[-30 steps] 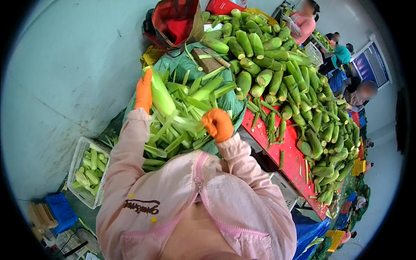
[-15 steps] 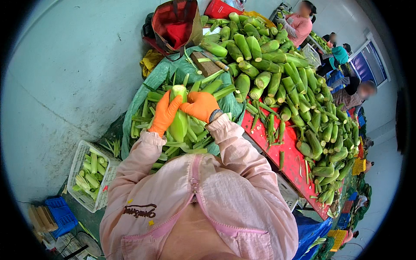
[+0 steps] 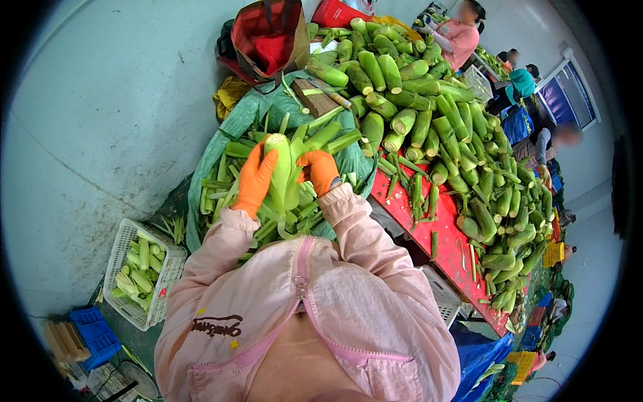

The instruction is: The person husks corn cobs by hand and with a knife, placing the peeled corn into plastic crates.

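Observation:
My left hand [image 3: 254, 179], in an orange glove, grips an ear of corn [image 3: 278, 167] from its left side. The ear stands upright with its cut stem end on top and is still wrapped in pale green husk. To its right, my gloved right hand [image 3: 319, 171] has its fingers curled at a husk leaf [image 3: 293, 189] that stands away from the ear. The fingertips are partly hidden there. Beneath both hands, stripped husk leaves [image 3: 218, 191] heap up inside a green sack [image 3: 194, 218].
Unpeeled corn [image 3: 482, 214] is piled high on a red table [image 3: 408, 214] to the right. A wooden block [image 3: 316, 99] and a knife [image 3: 335, 96] lie beyond the sack, near an open bag [image 3: 295, 50]. At lower left stands a white crate [image 3: 175, 268] of husked ears. Co-workers are at far right.
My right hand has dropped slightly and moved right, away from the ear's top. A husk leaf now stands out between it and the ear. My left hand keeps its grip.

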`<move>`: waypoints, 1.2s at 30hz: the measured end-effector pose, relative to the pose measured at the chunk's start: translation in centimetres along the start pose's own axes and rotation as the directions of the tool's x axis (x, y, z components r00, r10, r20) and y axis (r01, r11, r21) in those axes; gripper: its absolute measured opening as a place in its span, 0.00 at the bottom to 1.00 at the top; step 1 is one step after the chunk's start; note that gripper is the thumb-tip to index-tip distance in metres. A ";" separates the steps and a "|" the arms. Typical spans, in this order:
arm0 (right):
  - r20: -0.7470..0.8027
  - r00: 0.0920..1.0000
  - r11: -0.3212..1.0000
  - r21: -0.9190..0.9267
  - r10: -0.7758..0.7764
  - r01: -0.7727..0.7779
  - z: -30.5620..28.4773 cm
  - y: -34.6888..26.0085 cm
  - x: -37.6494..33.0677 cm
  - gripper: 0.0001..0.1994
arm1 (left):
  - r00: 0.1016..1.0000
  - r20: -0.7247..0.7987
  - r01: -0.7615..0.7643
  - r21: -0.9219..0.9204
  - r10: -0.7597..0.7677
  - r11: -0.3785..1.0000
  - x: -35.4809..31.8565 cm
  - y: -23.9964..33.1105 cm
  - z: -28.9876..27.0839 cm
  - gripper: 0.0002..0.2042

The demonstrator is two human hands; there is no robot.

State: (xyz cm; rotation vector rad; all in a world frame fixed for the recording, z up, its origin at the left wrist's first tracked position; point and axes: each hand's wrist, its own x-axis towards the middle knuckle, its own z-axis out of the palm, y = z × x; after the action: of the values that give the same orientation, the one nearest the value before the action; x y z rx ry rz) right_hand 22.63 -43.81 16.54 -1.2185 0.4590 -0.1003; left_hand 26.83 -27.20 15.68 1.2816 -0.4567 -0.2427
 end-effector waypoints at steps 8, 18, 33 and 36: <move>0.053 0.997 0.920 0.391 -0.063 0.037 1.4 1.8 -1.6 0.08 | 0.951 -0.279 0.014 -0.385 -0.131 0.923 2.6 -0.7 0.6 0.24; -0.140 0.876 0.373 -0.926 -0.462 0.049 -7.0 -0.3 1.4 0.29 | 0.972 -0.218 0.022 -0.305 -0.092 0.952 3.9 0.9 -6.7 0.37; 0.268 0.957 0.788 -0.564 -0.108 0.247 2.8 -2.9 -1.2 0.11 | 0.947 0.322 0.066 -0.220 0.009 0.973 1.0 2.1 -2.2 0.32; 0.213 0.968 0.818 -0.528 -0.131 0.227 2.4 -2.0 -1.0 0.10 | 0.940 0.340 0.120 -0.250 -0.029 0.961 0.7 1.8 -2.0 0.31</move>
State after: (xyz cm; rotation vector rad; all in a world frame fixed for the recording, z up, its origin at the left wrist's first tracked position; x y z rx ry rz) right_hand 22.99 -42.06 19.29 -1.8269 0.2229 -0.0239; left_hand 28.22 -25.25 17.13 0.9936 -0.6417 -0.5743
